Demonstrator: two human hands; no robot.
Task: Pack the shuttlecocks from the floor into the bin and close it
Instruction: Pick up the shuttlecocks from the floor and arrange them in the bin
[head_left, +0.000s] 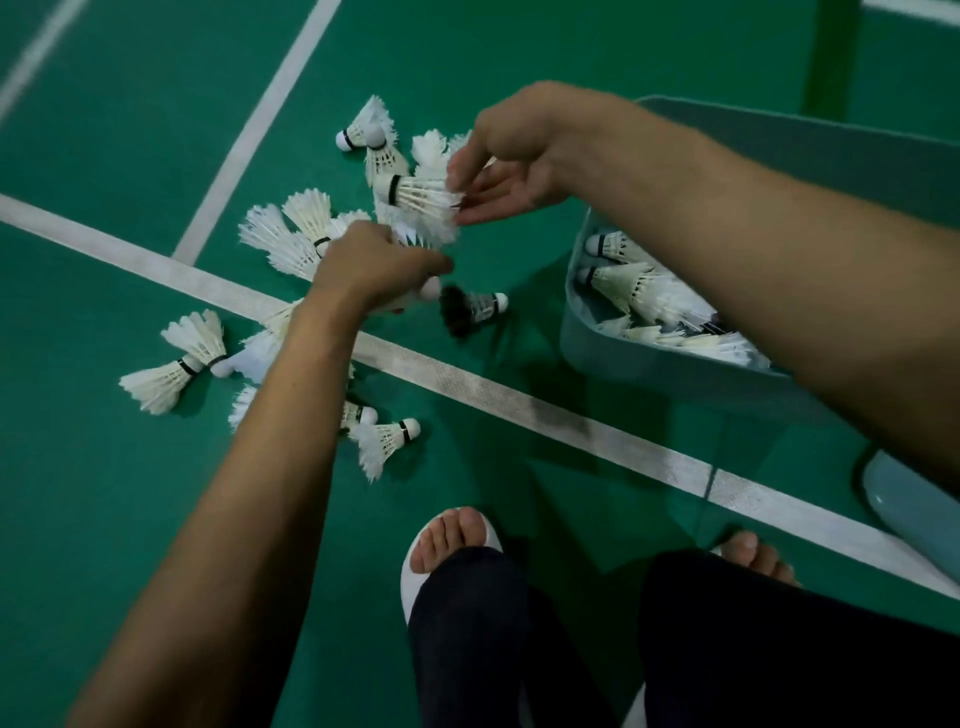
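Several white feather shuttlecocks (306, 234) lie scattered on the green court floor, with one dark-feathered shuttlecock (470, 309) among them. My right hand (509, 156) pinches the feathers of a white shuttlecock (415, 197) above the pile. My left hand (374, 265) grips another white shuttlecock, whose cork tip (430, 288) sticks out from my fingers. The grey-blue bin (613, 348) stands open at the right, and several shuttlecocks (639, 291) lie inside it. My right forearm hides much of the bin.
The bin's grey-blue lid (904, 509) lies on the floor at the right edge. White court lines (467, 379) cross the floor. My feet in white slippers (452, 540) stand near the bottom, with dark trousers above them.
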